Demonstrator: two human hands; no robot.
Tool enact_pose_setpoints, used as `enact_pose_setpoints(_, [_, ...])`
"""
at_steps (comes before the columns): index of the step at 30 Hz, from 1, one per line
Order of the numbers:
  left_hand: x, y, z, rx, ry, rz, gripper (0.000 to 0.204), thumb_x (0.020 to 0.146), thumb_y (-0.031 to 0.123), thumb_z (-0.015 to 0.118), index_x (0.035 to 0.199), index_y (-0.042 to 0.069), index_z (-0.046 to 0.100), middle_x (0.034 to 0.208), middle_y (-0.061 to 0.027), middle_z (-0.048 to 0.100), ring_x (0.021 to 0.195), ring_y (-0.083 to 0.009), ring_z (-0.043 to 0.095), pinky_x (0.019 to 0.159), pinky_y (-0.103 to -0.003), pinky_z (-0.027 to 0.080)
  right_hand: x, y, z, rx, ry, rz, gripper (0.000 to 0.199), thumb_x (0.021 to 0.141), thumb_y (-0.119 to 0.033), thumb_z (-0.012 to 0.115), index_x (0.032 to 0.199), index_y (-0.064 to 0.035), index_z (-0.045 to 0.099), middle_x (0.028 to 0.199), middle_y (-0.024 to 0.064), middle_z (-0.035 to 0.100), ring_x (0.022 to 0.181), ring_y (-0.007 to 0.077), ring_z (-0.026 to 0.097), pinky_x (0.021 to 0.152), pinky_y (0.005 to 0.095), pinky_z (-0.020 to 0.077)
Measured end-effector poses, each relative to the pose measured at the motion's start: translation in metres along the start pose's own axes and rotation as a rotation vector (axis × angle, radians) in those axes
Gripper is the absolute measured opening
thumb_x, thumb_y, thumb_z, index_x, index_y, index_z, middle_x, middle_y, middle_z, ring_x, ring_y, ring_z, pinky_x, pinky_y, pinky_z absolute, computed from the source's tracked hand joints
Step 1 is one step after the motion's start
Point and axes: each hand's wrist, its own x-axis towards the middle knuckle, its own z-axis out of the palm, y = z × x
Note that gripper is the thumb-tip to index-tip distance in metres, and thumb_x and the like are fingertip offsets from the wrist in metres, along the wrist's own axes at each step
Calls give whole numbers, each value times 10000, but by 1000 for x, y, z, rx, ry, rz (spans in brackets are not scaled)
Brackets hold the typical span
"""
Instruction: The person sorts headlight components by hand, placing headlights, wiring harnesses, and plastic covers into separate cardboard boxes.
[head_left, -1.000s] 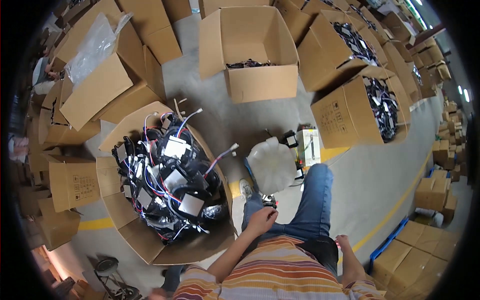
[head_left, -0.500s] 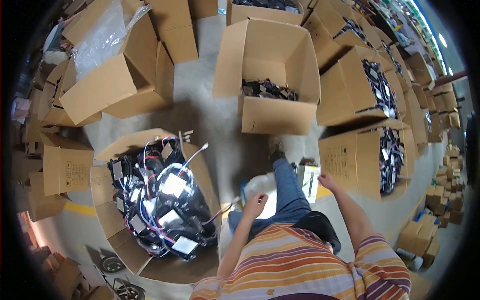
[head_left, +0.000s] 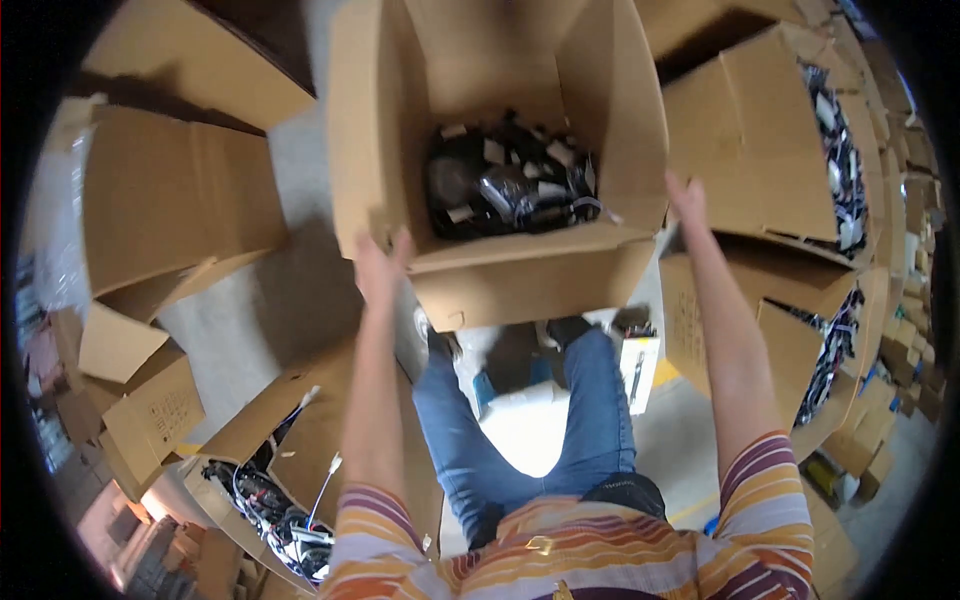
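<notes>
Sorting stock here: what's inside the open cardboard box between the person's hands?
The cardboard box holds dark bagged items with pale labels; whatever lies beneath them is hidden.

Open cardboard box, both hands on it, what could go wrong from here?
1. The left hand and right hand press flat on the outer sides of the open cardboard box, apparently with no grip beneath; it could slip.
2. Its flaps stand open, so the bagged black parts could spill if it tips.
3. The white tray and other items by the feet, half hidden under the box, might trip the person.
</notes>
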Motion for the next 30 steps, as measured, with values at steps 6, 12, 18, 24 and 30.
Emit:
enact_pose_setpoints(6, [108,-20,43,176,57,68,554,707,433,527,1013,-24,465,901,-229,536,869,-345,512,762,-385,395,39,-31,25,213,-429,126,493,716,-386,534,876,80,540,786,133,576,739,172,530,629,305,409])
enact_pose_setpoints(12, [107,-29,39,145,-77,45,433,745,362,492,923,-30,538,861,-241,547,879,-335,522,754,-352,410,20,-21,41,166,-344,-23,431,754,-353,489,801,71,546,679,117,565,631,167,539,590,296,419])
enact_pose_setpoints(18, [5,-86,48,19,169,108,394,770,324,483,955,-22,517,867,-228,549,851,-333,535,751,-368,412,-73,42,28,284,-92,-46,456,740,-391,514,704,63,531,618,118,547,596,169,519,570,299,418])
enact_pose_setpoints(24, [-133,-150,88,-156,300,188,280,737,176,524,986,56,476,876,-181,553,837,-328,530,713,-376,422,-202,154,57,411,37,-108,468,756,-396,494,754,70,538,615,183,556,566,229,539,552,331,421])
enact_pose_setpoints(30, [-184,-253,139,43,-57,-7,363,685,214,528,977,0,502,945,-219,526,943,-320,485,789,-364,395,-310,223,101,215,-182,-53,311,728,-256,491,887,6,546,845,243,540,872,320,522,729,354,412])
